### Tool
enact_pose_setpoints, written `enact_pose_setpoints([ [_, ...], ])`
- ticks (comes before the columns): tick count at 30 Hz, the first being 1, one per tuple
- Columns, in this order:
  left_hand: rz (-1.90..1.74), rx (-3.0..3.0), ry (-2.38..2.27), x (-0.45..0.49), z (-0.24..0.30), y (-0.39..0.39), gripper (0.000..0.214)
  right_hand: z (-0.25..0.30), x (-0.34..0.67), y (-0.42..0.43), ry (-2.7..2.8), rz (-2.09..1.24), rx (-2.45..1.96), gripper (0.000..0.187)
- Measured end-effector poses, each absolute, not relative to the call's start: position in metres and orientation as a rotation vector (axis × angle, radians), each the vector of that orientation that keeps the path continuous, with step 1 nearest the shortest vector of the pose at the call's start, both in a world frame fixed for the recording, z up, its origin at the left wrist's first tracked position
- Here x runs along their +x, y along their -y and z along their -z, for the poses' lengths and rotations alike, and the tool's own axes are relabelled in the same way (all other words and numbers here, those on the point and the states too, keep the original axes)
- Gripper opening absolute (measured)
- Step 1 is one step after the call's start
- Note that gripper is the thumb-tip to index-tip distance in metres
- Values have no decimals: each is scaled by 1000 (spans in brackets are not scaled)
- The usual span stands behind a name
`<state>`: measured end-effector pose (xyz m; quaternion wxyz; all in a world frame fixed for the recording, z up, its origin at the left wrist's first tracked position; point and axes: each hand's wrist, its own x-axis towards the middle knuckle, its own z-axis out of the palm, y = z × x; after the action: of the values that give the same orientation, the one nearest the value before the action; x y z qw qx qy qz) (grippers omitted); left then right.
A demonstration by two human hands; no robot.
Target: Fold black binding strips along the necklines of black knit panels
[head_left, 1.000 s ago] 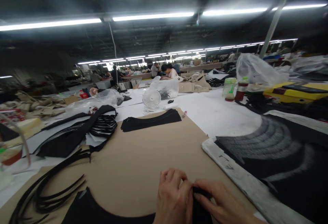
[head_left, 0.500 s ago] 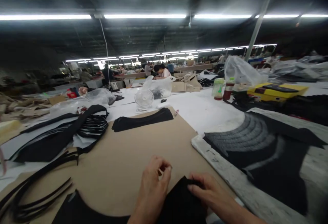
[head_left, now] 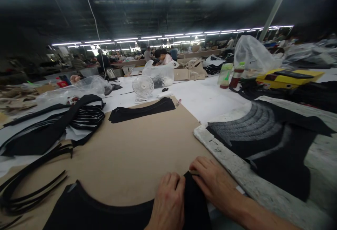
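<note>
A large black fabric piece (head_left: 105, 216) with a curved upper edge lies along the front of the brown board (head_left: 137, 156). My left hand (head_left: 170, 200) is on its right part, fingers bent and together near the top edge; what lies under the fingertips is hidden. Close beside it, my right hand (head_left: 207, 177) pinches the upper right corner of the black fabric between thumb and fingers. The fabric's lower part runs out of view between my wrists.
Black strips (head_left: 28, 191) curl at the left, below stacked black pieces (head_left: 39, 137). A curved black stack (head_left: 142, 110) lies at the board's far edge, before a white fan (head_left: 143, 85). To the right, a pale slab (head_left: 210, 142) bears black pieces with greyish bands.
My left hand, previously raised with its fingers curled above the board, has come down onto the fabric, closer to my right hand. The view has tilted downward.
</note>
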<state>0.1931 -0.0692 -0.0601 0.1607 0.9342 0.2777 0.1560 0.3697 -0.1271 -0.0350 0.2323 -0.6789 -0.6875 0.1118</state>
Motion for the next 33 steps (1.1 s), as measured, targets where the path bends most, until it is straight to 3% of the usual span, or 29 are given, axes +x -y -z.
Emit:
enact_pose_setpoints([
  [9, -531, 3012, -693, 194, 82, 64, 53, 53, 376, 142, 2010, -135, -1615, 29],
  [21, -714, 3216, -861, 198, 88, 73, 46, 58, 378, 143, 2012, -66, -1589, 37],
  [33, -602, 3155, -929, 202, 92, 77, 52, 60, 379, 145, 1999, -44, -1590, 41],
])
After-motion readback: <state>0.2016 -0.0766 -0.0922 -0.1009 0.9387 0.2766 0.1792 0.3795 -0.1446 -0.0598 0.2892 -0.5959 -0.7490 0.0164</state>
